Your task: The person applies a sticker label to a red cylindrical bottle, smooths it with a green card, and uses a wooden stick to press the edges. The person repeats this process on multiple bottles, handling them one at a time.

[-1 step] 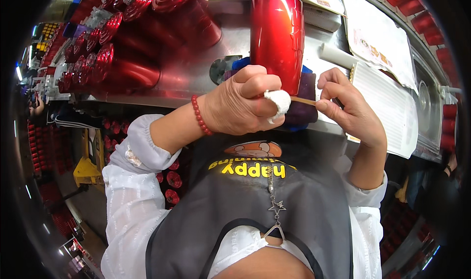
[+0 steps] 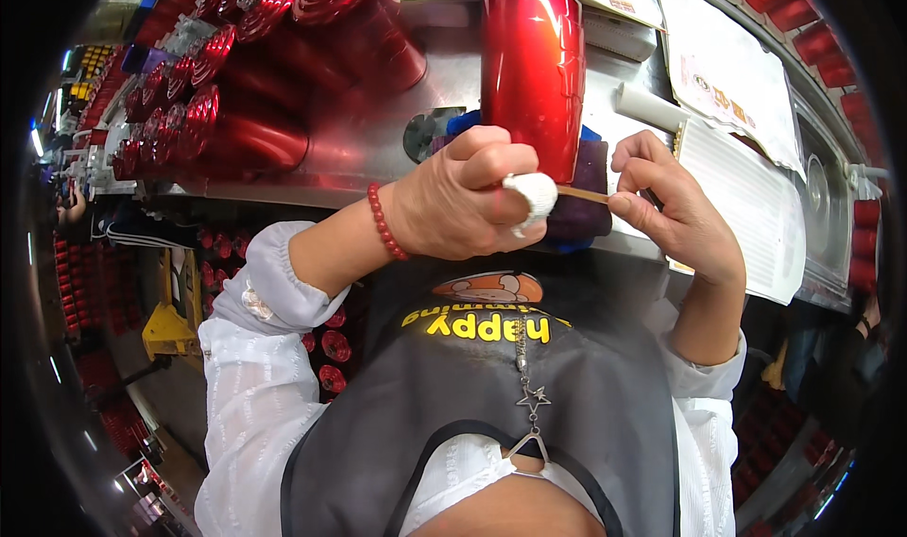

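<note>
My right hand [image 2: 673, 204] pinches the end of a thin tan stick [image 2: 584, 193] between thumb and fingertips. The stick's other end meets the white cloth wrap [image 2: 531, 204] at the thumb side of my left hand [image 2: 458, 197]. That hand is closed, fingers curled in, and what they hold is hidden. Just beyond it lies a shiny red cylinder [image 2: 531, 69] with a dark far end, its near end resting by a dark purple cloth [image 2: 583, 202].
Several glossy red pieces with ridged ends [image 2: 246, 136] crowd the left of the metal table [image 2: 453, 46]. White sheets [image 2: 732, 206] and a pale roll [image 2: 650, 105] lie to the right. A yellow metal frame [image 2: 170, 324] stands on the floor at left.
My left hand and its white wrap have shifted very slightly to the left. The right hand, stick and red cylinder look nearly the same.
</note>
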`<control>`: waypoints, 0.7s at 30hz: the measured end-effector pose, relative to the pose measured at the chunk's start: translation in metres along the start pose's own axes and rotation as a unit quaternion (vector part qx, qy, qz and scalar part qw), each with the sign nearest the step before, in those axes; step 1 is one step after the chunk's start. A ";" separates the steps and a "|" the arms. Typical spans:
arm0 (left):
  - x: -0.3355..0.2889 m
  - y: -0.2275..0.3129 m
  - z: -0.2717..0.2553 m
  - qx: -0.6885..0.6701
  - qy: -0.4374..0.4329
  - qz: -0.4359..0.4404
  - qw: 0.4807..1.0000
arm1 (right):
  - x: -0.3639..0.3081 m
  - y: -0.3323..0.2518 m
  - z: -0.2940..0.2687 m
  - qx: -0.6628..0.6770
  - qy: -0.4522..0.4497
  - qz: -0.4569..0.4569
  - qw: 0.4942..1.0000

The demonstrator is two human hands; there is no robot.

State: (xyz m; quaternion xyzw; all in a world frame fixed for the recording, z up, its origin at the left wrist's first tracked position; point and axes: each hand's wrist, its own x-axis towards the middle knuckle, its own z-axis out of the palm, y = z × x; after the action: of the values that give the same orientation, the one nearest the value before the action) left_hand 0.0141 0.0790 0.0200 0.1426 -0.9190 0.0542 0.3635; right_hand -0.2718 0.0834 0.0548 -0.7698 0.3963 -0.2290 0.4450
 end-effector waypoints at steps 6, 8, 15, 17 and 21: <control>-0.011 0.001 0.005 0.027 0.018 -0.006 0.999 | -0.001 0.005 -0.002 -0.012 -0.018 0.006 1.000; -0.003 0.000 0.004 0.021 -0.003 0.003 1.000 | -0.002 0.006 -0.002 -0.009 -0.014 0.008 1.000; -0.014 0.003 0.005 0.032 0.020 -0.022 0.999 | 0.001 0.017 0.002 -0.004 -0.014 -0.002 1.000; -0.013 0.004 0.010 0.034 0.024 -0.031 0.999 | 0.001 0.022 0.003 0.004 -0.015 0.012 1.000; -0.005 0.003 0.014 0.035 0.014 -0.015 0.999 | -0.001 0.024 0.004 -0.002 -0.006 0.016 1.000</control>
State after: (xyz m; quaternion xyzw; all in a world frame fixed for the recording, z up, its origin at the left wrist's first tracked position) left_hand 0.0072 0.0800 0.0064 0.1684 -0.9090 0.0831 0.3720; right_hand -0.2791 0.0790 0.0323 -0.7655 0.4065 -0.2161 0.4496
